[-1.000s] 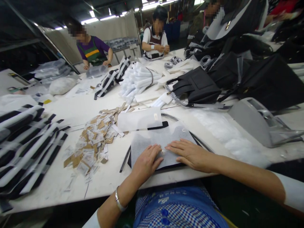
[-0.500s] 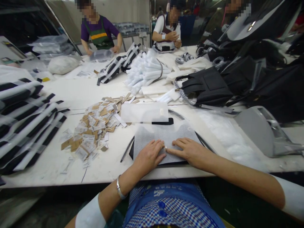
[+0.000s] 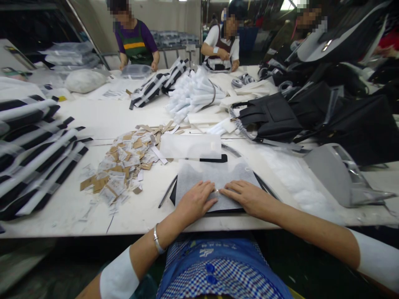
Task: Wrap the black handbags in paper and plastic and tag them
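Note:
Directly before me on the table lies a grey felt-like sheet (image 3: pixel 230 168) over a flat black bag (image 3: pixel 173 195), whose dark edges and straps stick out at the sides. My left hand (image 3: pixel 197 198) rests flat on the sheet, fingers stretched and thumb apart. From the other side my right hand (image 3: pixel 249 196) lies on it too, fingers extended towards the left hand. Between the two sets of fingertips shows a small shiny spot (image 3: pixel 217 191), too small to name. Just beyond the sheet is a translucent white sheet (image 3: pixel 190 146).
To the left lie a heap of tags (image 3: pixel 120 162) and wrapped black-and-white strips (image 3: pixel 40 166). Black bags (image 3: pixel 271 114) and a grey bag-shaped piece (image 3: pixel 330 174) are on the right. A bundle of white rolls (image 3: pixel 193 91) sits ahead. Co-workers stand across the table.
My right fingers have flattened and shifted slightly; the left hand stays almost in place. The view has shifted slightly. Across the table, the co-workers' hands have moved.

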The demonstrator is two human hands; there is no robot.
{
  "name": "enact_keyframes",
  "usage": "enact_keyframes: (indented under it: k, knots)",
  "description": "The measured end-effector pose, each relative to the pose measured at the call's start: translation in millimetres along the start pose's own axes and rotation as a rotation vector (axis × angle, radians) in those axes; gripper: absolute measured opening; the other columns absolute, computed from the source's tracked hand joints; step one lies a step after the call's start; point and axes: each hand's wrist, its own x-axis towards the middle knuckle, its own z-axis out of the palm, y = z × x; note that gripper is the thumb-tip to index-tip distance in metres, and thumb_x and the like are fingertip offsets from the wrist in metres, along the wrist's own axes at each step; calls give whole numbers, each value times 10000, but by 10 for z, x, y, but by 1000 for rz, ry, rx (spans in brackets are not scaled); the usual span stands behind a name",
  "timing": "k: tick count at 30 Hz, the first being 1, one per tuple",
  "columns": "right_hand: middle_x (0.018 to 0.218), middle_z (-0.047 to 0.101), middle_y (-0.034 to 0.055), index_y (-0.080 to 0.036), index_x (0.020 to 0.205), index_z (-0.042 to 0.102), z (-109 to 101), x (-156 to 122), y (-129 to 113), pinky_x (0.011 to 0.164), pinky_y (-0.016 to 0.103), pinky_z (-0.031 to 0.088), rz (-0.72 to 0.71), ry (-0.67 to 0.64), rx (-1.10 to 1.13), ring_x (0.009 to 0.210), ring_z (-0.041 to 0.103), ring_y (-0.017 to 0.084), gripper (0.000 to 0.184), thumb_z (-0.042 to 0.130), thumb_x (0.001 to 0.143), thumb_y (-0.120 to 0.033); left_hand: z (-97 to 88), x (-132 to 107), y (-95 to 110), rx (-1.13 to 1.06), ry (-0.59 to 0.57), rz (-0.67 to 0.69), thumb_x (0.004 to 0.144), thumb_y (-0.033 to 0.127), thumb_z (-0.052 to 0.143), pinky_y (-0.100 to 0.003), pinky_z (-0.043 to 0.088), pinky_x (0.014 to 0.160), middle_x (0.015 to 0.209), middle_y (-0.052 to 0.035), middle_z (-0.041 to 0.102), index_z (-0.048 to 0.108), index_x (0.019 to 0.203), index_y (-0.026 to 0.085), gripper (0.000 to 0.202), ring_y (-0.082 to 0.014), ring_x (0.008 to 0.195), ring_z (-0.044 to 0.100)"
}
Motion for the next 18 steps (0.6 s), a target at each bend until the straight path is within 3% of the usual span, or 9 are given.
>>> enact_keyframes:
  k: [5, 7, 10, 13, 18]
  knots:
    - [1440, 508, 134, -239, 1450, 468, -3, -12, 6, 1057, 526, 386, 13, -18, -34, 1288, 484, 308, 581, 459, 889, -90, -52, 26, 25, 26, -64, 8, 983, 320, 518, -437, 404, 1130, 1341, -132, 617, 558, 1192, 143, 277, -234, 1299, 540]
    - [1515, 433, 132, -249, 1459, 457, -16, -6, 51, 1097, 580, 321, -1, -8, -40, 1363, 417, 327, 566, 464, 906, -127, -129, 51, 24, 32, -113, 24, 984, 321, 509, -474, 383, 1137, 1367, -118, 602, 570, 1182, 161, 262, -243, 1317, 522]
    - [1600, 300, 91, -288, 1504, 382, 4, -4, 158, 1147, 622, 212, -24, 25, -19, 1455, 284, 330, 569, 457, 946, -204, -246, 68, -9, 62, -180, 39, 946, 420, 563, -551, 324, 1154, 1466, -110, 511, 553, 1258, 198, 383, -299, 1402, 411]
    - [1625, 242, 57, -317, 1538, 299, 82, -31, 231, 1175, 598, 182, -22, 62, 18, 1486, 212, 306, 590, 455, 972, -264, -276, 29, -52, 134, -215, 25, 912, 498, 587, -582, 258, 1176, 1571, -113, 356, 512, 1350, 231, 519, -339, 1479, 241]
    - [1639, 184, 57, -300, 1553, 259, 177, -100, 206, 1186, 603, 152, 11, 108, 20, 1503, 143, 310, 624, 474, 968, -283, -203, -69, -66, 210, -215, 1, 919, 513, 563, -616, 262, 1163, 1607, -109, 278, 379, 1484, 266, 643, -354, 1484, 214]
